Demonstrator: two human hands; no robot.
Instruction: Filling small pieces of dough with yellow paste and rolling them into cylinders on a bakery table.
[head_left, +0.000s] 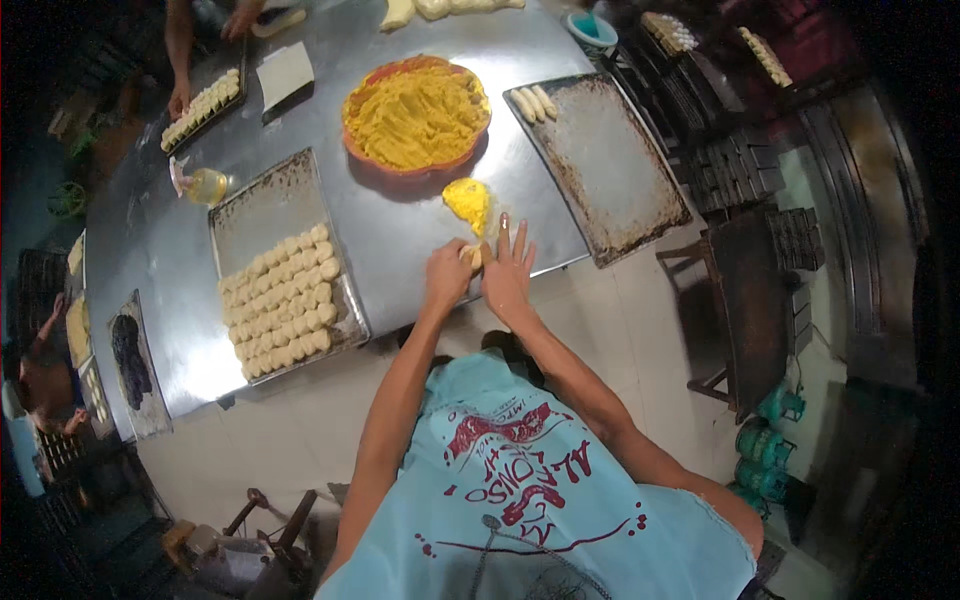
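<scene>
At the table's near edge, my left hand (pixel 447 272) has its fingers curled round a small piece of dough (pixel 472 257). My right hand (pixel 508 268) lies with its fingers stretched out and apart, its thumb side against the same dough. Just beyond the hands sits a mound of bright yellow filling (pixel 467 203) on the metal table. Farther off stands a wide orange-red bowl (pixel 418 178) heaped with yellow filling (pixel 415 115). To the left, a baking tray (pixel 270 200) carries rows of pale dough balls (pixel 285 300).
A worn baking tray (pixel 610 150) on the right holds three finished rolls (pixel 535 103) at its far corner. A spray bottle (pixel 205 184) stands left of the bowl. At the far left, another person's hand (pixel 179 103) touches a tray of dough pieces (pixel 205 108).
</scene>
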